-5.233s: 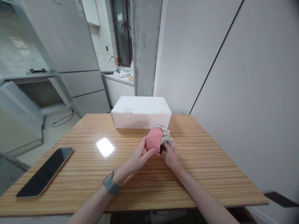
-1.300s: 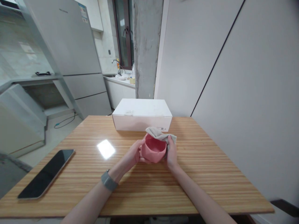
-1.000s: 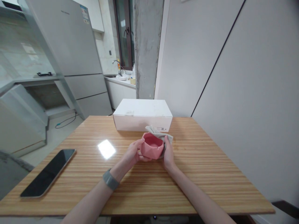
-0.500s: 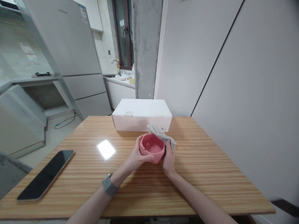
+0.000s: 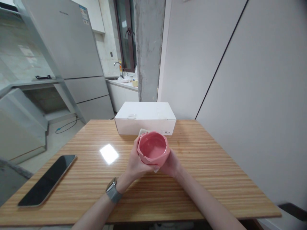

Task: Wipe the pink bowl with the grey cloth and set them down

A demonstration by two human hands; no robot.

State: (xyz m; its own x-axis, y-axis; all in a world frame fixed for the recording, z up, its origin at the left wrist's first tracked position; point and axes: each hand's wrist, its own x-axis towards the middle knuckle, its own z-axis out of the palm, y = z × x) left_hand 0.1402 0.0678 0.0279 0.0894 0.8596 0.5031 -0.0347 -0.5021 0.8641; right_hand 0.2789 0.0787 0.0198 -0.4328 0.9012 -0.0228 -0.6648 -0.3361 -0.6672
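A glossy pink bowl (image 5: 153,148) with an angular, notched rim is tilted so that its inside faces me. My left hand (image 5: 137,163) is closed on its left side, thumb along the near wall. Behind and under the bowl, on the right, is my right hand (image 5: 171,163), its fingers mostly hidden. A pale grey cloth (image 5: 143,131) shows past the bowl's far left rim, and a small corner of it peeks out below; the right hand presses it against the bowl's outside. The bowl is held above the wood-grain table (image 5: 203,179).
A white box (image 5: 145,126) stands behind the bowl at the table's far edge. A black phone (image 5: 48,180) lies face up at the left. A grey-strapped watch (image 5: 113,191) is on my left wrist. A white wall (image 5: 240,95) rises to the right; a fridge (image 5: 64,41) is back left.
The right hand and cloth have gone from the bowl's right side to behind and beneath it. The bowl has shifted slightly left and up, turning its opening more towards me.
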